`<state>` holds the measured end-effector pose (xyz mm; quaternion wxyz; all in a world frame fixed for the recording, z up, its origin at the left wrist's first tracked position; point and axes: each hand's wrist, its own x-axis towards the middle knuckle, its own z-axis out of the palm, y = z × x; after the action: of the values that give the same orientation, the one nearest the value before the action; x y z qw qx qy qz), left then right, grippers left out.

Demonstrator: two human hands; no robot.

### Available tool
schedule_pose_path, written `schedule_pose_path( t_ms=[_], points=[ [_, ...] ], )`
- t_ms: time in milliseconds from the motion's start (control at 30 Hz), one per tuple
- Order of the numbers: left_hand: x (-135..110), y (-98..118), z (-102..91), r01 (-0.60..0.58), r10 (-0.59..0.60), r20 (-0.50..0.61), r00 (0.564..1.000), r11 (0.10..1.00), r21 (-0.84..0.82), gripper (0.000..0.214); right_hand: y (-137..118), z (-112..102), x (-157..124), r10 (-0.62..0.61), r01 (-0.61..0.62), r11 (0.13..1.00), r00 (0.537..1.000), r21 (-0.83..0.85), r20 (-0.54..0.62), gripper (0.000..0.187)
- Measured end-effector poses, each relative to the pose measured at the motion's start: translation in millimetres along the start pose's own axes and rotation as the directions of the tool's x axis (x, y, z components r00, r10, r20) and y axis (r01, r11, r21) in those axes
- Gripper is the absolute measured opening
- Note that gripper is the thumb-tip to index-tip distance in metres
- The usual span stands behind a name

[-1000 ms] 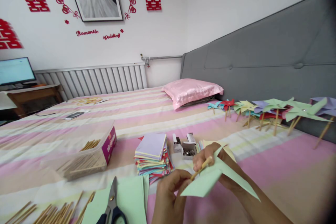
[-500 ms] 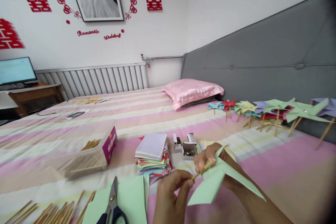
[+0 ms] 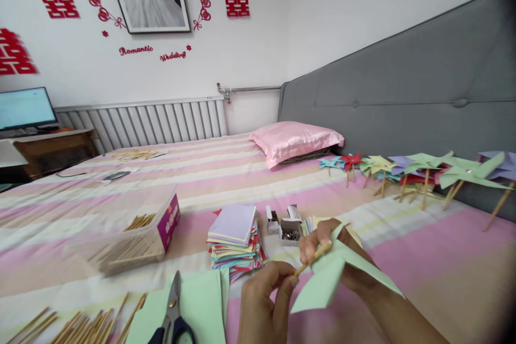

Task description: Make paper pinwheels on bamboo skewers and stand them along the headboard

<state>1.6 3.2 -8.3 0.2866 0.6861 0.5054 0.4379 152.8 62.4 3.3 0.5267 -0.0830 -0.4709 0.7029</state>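
Between my hands is a light green paper pinwheel with a thin wooden stick against it. My left hand pinches the lower end of the stick between thumb and fingertips. Around the pinwheel's centre my right hand is closed, its fingers pressing the paper and the stick's other end together; part of that hand is behind the paper. Just beyond my hands stands a small open box of metal pins. A stack of coloured paper squares lies to its left.
Scissors rest on green paper sheets at the front. Loose sticks lie left of them, and a clear plastic box holds more. Several finished pinwheels line the grey headboard; a pink pillow lies farther back.
The pinwheel has shifted and tilted very slightly in my hands. Both hands keep nearly the same place and grip.
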Motion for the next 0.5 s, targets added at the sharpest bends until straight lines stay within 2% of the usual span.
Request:
schedule_pose_path(
  t_ms=[133, 233, 500],
  points=[
    [1.2, 2.2, -0.2, -0.015, 0.015, 0.003, 1.000, 1.000, -0.009, 0.018, -0.9, 0.4, 0.0, 0.003, -0.004, 1.000, 0.999, 0.010, 0.042, 0.021],
    [1.5, 1.1, 0.6, -0.020, 0.020, 0.009, 1.000, 1.000, 0.002, 0.016, -1.1, 1.2, 0.2, 0.003, -0.003, 1.000, 1.000, -0.005, 0.030, 0.020],
    [-1.1, -8.0, 8.7, -0.060, 0.059, -0.069, 0.996, 0.998, -0.016, 0.018, -1.1, 1.8, -0.4, 0.028, -0.027, 1.000, 0.998, -0.014, 0.048, 0.027]
  ],
)
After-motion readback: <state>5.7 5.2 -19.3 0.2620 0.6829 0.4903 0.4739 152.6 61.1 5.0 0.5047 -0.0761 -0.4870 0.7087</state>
